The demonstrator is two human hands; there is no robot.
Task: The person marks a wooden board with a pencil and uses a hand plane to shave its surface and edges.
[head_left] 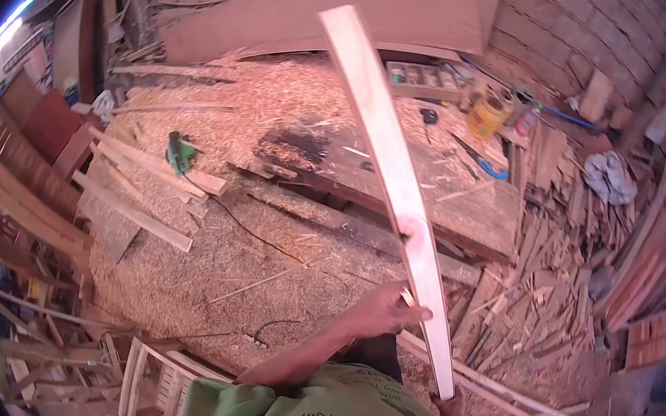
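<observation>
A long, pale wooden plank (pixel 394 167) rises nearly upright in front of me, its top leaning slightly left. A dark knot marks its left edge. My left hand (pixel 383 310) is closed around the left edge of its lower part, thumb across the face. A pale splintered bit (pixel 407 294) shows by those fingers. At the plank's bottom end, my right hand (pixel 450 408) grips it, mostly hidden at the lower edge of the view. Behind the plank is a low wooden workbench (pixel 466 208) strewn with shavings.
A green power tool (pixel 179 154) with a black cord lies left among wood strips (pixel 134 212). Shavings cover the floor. A yellow container (pixel 484 115) stands on the bench's right. Offcuts (pixel 521 314) pile at right; a wooden frame (pixel 151 388) stands lower left.
</observation>
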